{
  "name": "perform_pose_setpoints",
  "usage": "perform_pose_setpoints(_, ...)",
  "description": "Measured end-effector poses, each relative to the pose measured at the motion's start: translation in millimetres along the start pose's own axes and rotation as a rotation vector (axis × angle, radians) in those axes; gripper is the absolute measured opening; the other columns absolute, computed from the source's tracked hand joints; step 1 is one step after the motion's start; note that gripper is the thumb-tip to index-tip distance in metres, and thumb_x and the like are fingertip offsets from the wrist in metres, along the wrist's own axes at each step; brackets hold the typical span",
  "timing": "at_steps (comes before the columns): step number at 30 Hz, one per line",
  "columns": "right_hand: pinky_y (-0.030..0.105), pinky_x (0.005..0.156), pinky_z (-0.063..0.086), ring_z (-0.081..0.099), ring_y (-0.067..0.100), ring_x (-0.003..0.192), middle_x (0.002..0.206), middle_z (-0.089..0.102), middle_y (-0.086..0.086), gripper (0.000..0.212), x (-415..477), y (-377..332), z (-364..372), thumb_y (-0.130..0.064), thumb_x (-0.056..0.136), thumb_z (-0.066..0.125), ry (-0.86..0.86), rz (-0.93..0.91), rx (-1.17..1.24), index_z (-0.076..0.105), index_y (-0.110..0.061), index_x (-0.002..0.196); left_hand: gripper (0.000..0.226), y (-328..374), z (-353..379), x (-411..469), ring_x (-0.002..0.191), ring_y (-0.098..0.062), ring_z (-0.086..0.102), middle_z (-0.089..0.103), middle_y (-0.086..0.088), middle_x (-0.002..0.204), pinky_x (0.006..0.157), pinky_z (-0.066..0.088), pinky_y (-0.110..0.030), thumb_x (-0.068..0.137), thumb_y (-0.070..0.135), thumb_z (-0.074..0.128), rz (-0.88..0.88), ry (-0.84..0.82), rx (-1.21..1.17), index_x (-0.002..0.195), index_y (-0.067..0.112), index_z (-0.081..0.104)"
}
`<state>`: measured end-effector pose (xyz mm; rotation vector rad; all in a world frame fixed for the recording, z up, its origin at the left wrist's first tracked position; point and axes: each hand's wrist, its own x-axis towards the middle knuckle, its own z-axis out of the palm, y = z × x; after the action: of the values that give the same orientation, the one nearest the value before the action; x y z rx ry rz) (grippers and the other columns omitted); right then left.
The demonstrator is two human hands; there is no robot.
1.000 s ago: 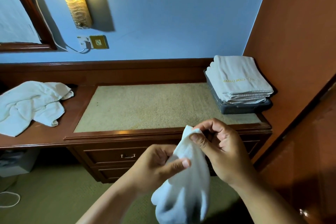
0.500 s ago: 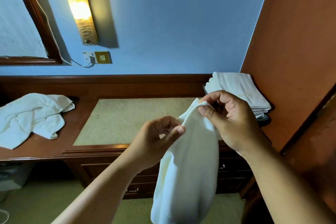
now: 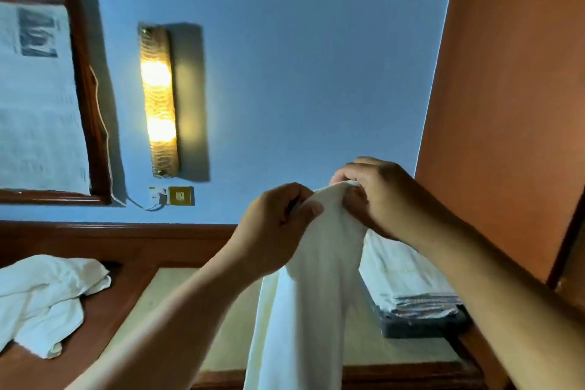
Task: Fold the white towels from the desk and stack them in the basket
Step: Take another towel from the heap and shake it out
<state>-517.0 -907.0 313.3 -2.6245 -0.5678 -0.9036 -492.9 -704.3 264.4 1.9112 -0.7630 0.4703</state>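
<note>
A white towel [image 3: 304, 294] hangs lengthwise in front of me, held up by its top edge. My left hand [image 3: 272, 231] pinches that edge on the left, and my right hand [image 3: 383, 196] grips it on the right, the two hands close together above the wooden desk [image 3: 104, 329]. Behind the towel, at the desk's right end, a dark basket [image 3: 421, 326] carries a stack of folded white towels [image 3: 402, 279]. A heap of unfolded white towels [image 3: 41, 298] lies on the desk at the left.
A beige mat [image 3: 164, 320] covers the desk's middle. An orange-brown wall panel [image 3: 506, 104] rises on the right. On the blue wall are a lit lamp [image 3: 158, 101], a socket with a cable [image 3: 180, 196] and a framed mirror [image 3: 41, 98].
Both hands have lifted the towel higher, from below the desk edge to well above the desk, so more of it hangs down. The view has tilted upward toward the wall.
</note>
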Motion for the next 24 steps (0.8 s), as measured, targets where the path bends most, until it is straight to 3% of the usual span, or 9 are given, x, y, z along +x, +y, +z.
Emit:
perform_pose_setpoints(2,0.038,0.061,0.05,0.056,0.02,0.07,0.083,0.056,-0.003,0.012,34.9,-0.2,-21.7,-0.02,0.084,0.054,0.094,-0.1,-0.21,0.066,-0.022,0.083,0.019,14.7,-9.9,28.6,0.056,-0.01,0.043,0.056,-0.003,0.064,0.054,0.035,-0.028,0.095,0.032,0.065,0.03,0.014,0.007,0.081,0.02,0.066)
perform_pose_setpoints(5,0.038,0.053,0.049,0.053,0.029,0.063,0.078,0.055,0.002,0.018,72.9,-5.8,-44.3,-0.016,0.076,0.046,0.227,-0.202,-0.389,0.064,-0.016,0.076,0.033,24.4,-15.4,52.8,0.052,-0.009,0.033,0.04,0.005,0.057,0.05,0.027,-0.025,0.093,0.033,0.066,0.061,-0.023,0.117,0.073,0.01,0.057)
perform_pose_setpoints(9,0.032,0.051,0.045,0.052,0.028,0.062,0.075,0.054,0.001,0.013,100.5,-6.7,-68.5,-0.009,0.074,0.053,0.351,-0.169,-0.473,0.064,-0.014,0.073,0.025,4.3,-22.9,55.6,0.063,-0.012,0.059,0.065,0.002,0.069,0.056,0.042,-0.024,0.09,0.038,0.07,-0.006,-0.177,0.285,0.081,0.015,0.067)
perform_pose_setpoints(13,0.029,0.053,0.042,0.055,0.028,0.069,0.076,0.057,0.001,0.012,113.4,-2.4,-77.4,-0.01,0.076,0.056,0.338,-0.143,-0.576,0.067,-0.015,0.074,0.022,-30.3,-47.3,70.3,0.083,-0.023,0.063,0.063,0.003,0.079,0.069,0.046,-0.032,0.091,0.04,0.061,0.065,-0.197,0.564,0.081,0.02,0.06)
perform_pose_setpoints(17,0.03,0.055,0.046,0.055,0.028,0.069,0.079,0.058,0.001,0.011,124.7,-5.8,-74.5,-0.013,0.077,0.056,0.33,-0.097,-0.594,0.066,-0.017,0.075,0.036,-54.6,-68.1,99.6,0.1,-0.024,0.063,0.063,-0.001,0.105,0.09,0.045,-0.034,0.095,0.051,0.053,0.136,-0.098,0.918,0.109,0.02,0.063)
perform_pose_setpoints(21,0.03,0.056,0.043,0.056,0.029,0.069,0.081,0.059,0.001,0.012,148.8,-13.8,-76.5,-0.015,0.077,0.055,0.367,-0.085,-0.595,0.067,-0.016,0.074,0.04,-87.3,-95.0,128.4,0.098,-0.021,0.064,0.063,0.002,0.101,0.091,0.042,-0.036,0.092,0.054,0.052,0.039,-0.058,1.163,0.11,0.02,0.064)
perform_pose_setpoints(24,0.031,0.058,0.046,0.056,0.028,0.069,0.079,0.06,0.002,0.013,167.6,-11.2,-82.7,-0.014,0.076,0.056,0.433,-0.078,-0.558,0.07,-0.016,0.074,0.032,-123.6,-116.4,137.5,0.1,-0.02,0.062,0.058,0.004,0.093,0.089,0.043,-0.036,0.091,0.044,0.055,-0.076,-0.088,1.185,0.108,0.018,0.066)
